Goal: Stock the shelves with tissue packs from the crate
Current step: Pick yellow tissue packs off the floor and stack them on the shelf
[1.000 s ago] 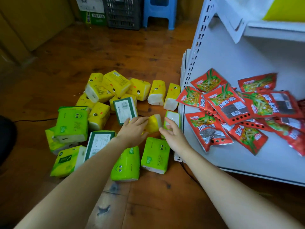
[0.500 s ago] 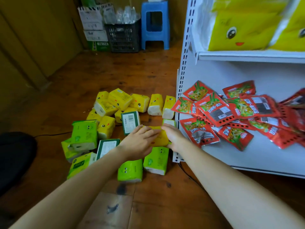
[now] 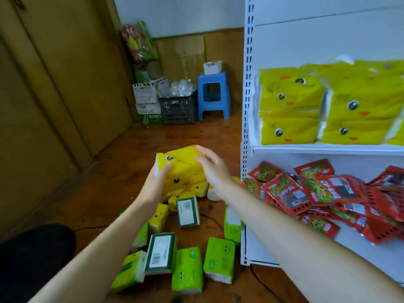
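"Two hands on one load," the recorder enters. "Left hand point(image 3: 156, 182) grips the left end, thumb across the front face. Right hand point(image 3: 213, 169) curls over the right end. Between them are two yellow packs point(image 3: 183, 169), stacked, held in the air above the floor pile point(image 3: 188, 267) and left of the upright post point(image 3: 248, 106)."

"Failure modes?" the checker asks.

"Judged, not seen. The packs are soft and only squeezed together, so the upper one could slide off if the clamp eases. The middle shelf point(image 3: 328, 148) already carries shelved packs point(image 3: 290, 110) right up to its left end. Free room there cannot be told, and pushing more in could knock the front row down. The upright post lies near the path, and a clipped corner would tip the stack. Red snack bags point(image 3: 306, 193) on the shelf below would catch a drop."
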